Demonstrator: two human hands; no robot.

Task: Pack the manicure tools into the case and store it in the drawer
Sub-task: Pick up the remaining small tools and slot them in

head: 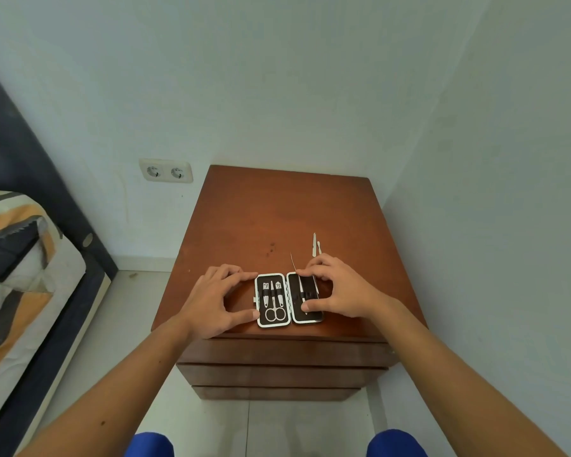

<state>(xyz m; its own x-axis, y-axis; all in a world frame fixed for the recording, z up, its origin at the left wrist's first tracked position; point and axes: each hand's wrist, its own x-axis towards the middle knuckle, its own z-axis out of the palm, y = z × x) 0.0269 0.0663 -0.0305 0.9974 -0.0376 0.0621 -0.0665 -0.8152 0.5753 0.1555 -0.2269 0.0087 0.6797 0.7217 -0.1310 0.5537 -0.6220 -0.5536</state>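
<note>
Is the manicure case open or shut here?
Open: the white-rimmed black manicure case lies spread flat on the brown wooden nightstand, scissors showing inside.

There is 1 open case on the table. Its left half holds 3 tools: 1 pair of scissors and 2 clippers. Its right half holds 1 tool. 2 loose tools lie behind it. 2 hands touch the case. The front shows 3 drawers.
</note>
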